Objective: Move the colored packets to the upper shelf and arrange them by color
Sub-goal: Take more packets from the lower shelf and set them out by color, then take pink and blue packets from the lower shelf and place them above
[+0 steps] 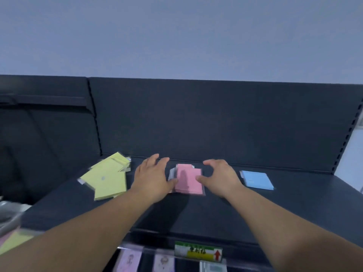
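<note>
On the dark upper shelf (196, 214) lie three groups of packets. A loose pile of yellow packets (107, 178) sits at the left, a small stack of pink packets (188, 180) in the middle, and a blue packet (257, 180) at the right. My left hand (152, 178) rests against the left edge of the pink stack with fingers spread. My right hand (220, 178) touches its right edge with the thumb, fingers curved above the shelf. Neither hand lifts a packet.
The shelf's dark back panel (216, 122) rises behind the packets, with a slotted upright (347, 138) at the right. A price label (198, 252) hangs on the front edge. Below it, pale packets (129, 260) show on a lower level. More yellow and pink packets (11, 244) lie at far left.
</note>
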A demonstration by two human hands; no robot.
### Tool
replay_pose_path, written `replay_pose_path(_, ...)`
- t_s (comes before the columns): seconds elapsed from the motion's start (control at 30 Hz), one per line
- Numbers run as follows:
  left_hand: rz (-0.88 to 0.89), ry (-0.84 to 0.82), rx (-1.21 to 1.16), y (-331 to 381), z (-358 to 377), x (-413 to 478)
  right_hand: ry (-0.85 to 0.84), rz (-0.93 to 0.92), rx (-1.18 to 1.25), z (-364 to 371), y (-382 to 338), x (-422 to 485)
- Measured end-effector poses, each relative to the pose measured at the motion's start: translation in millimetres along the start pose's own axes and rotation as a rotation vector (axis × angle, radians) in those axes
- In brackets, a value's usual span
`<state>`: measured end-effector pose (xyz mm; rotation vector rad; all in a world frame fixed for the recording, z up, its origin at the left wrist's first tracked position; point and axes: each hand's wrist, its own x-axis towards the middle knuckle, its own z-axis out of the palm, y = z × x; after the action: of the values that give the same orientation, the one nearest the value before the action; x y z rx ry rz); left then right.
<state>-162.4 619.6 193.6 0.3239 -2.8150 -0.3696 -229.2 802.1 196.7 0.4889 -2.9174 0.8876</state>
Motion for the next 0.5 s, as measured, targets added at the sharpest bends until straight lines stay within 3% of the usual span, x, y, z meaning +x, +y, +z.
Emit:
replay_pose_path(0.23,-0.167,0.088,0.005,-123,-50,-57,-0.081,-0.185,-0.04,72,-118,-28)
replay_pose_path(0.5,-0.408,0.128,0.051,-313,-118,-167,-0.073,-0.471,-0.04,182,-290,-95)
